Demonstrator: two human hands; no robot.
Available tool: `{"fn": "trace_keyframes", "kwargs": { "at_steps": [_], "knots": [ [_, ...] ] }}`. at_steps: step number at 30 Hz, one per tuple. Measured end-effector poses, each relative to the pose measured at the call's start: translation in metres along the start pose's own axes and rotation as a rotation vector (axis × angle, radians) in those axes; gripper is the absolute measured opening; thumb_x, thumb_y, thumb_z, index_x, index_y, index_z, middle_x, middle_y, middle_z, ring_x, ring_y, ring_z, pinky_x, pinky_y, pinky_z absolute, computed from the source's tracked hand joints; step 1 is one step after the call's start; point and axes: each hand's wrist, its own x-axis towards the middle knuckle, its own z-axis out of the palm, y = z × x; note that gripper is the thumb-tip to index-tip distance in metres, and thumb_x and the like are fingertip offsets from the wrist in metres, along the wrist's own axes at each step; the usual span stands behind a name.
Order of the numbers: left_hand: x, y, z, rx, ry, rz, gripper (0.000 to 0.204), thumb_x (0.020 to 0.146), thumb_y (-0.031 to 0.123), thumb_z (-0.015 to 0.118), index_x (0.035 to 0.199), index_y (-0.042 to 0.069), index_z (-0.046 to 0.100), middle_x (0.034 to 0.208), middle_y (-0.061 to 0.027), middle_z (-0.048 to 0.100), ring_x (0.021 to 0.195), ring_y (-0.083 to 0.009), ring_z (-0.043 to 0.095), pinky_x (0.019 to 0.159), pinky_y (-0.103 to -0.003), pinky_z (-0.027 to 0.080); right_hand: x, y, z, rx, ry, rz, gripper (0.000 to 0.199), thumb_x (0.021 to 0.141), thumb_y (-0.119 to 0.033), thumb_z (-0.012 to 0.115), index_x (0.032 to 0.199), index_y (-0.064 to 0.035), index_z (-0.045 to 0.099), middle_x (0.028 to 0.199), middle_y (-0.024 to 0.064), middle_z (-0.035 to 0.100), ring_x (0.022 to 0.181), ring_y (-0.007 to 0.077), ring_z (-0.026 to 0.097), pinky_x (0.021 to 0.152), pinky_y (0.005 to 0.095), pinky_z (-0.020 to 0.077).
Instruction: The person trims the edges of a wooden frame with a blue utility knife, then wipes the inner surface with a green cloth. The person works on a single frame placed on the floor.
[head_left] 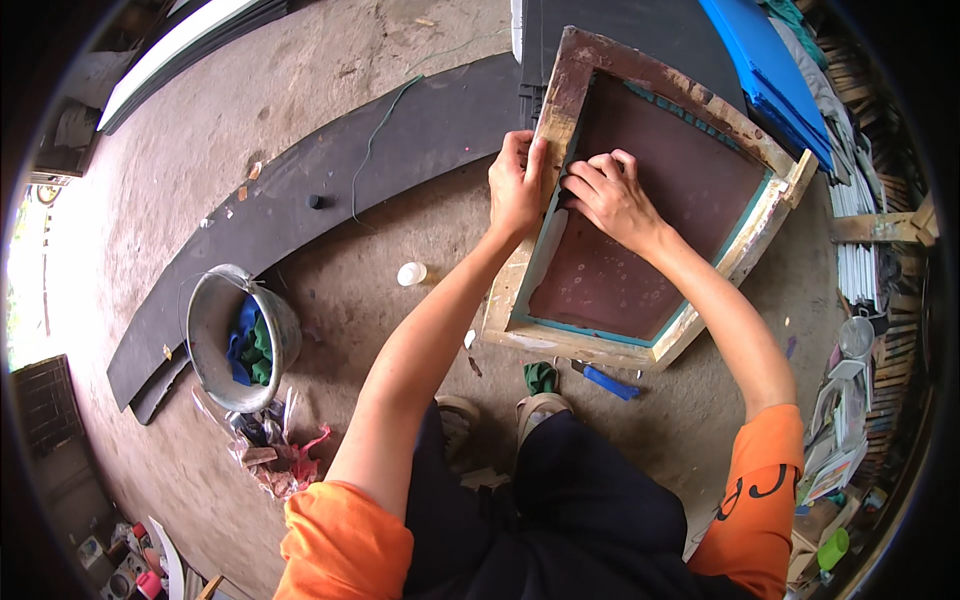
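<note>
Orange sleeves (345, 545) nearest, grey bucket (282, 325) holding blue and green cloths (258, 352), left hand (515, 190) with fingers grasping the left side of a wooden frame (512, 290) beyond the feet (545, 406), right hand (612, 200) with fingers curled inside it, grip impossible to tell.

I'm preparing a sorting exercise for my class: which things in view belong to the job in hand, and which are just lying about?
In the job, judging by the hands:
wooden frame, left hand at its left side
brown panel inside it, right hand near its left edge

Apparently just lying about:
metal bucket with blue and green cloths
small pale bottle
blue-handled tool
blue sheets
</note>
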Motion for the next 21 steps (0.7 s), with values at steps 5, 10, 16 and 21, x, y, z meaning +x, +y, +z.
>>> {"fn": "trace_keyframes", "kwargs": {
  "at_steps": [5, 10, 16, 21],
  "knots": [
    [0.001, -0.005, 0.003, 0.064, 0.054, 0.036, 0.031, 0.092, 0.031, 0.048, 0.098, 0.001, 0.057, 0.075, -0.0154, 0.062, 0.066, -0.0235, 0.060, 0.063, -0.033, 0.046, 0.012, -0.003, 0.003, 0.039, -0.034, 0.064, 0.016, 0.072, -0.014, 0.067, 0.086, -0.0106, 0.060, 0.094, -0.0013, 0.052, 0.094, 0.0183, 0.045, 0.090, 0.0408, 0.0297],
    [-0.002, 0.002, 0.006, 0.064, 0.040, -0.016, 0.031, 0.089, 0.029, 0.053, 0.096, -0.001, 0.056, 0.078, -0.0180, 0.063, 0.072, -0.0305, 0.061, 0.066, -0.038, 0.048, 0.008, 0.014, 0.007, 0.196, -0.013, -0.014, 0.015, 0.069, -0.010, 0.066, 0.084, -0.0117, 0.062, 0.090, -0.0033, 0.054, 0.095, 0.0184, 0.045, 0.089, 0.0401, 0.0301],
    [-0.002, 0.003, 0.001, 0.070, 0.040, -0.005, 0.030, 0.089, 0.028, 0.053, 0.097, 0.000, 0.056, 0.078, -0.0178, 0.063, 0.071, -0.0312, 0.061, 0.066, -0.038, 0.048, -0.014, 0.012, 0.005, 0.022, 0.093, -0.136, 0.016, 0.075, -0.009, 0.058, 0.087, -0.0165, 0.063, 0.095, -0.0055, 0.055, 0.098, 0.0148, 0.045, 0.092, 0.0362, 0.0300],
    [-0.004, 0.002, 0.004, 0.081, 0.045, 0.012, 0.029, 0.090, 0.027, 0.053, 0.096, -0.001, 0.055, 0.079, -0.0179, 0.063, 0.072, -0.0313, 0.062, 0.066, -0.037, 0.048, -0.011, 0.005, 0.013, -0.078, 0.088, -0.106, 0.020, 0.076, -0.012, 0.056, 0.094, -0.0180, 0.062, 0.099, -0.0048, 0.052, 0.095, 0.0132, 0.045, 0.091, 0.0362, 0.0299]
  ]
}}
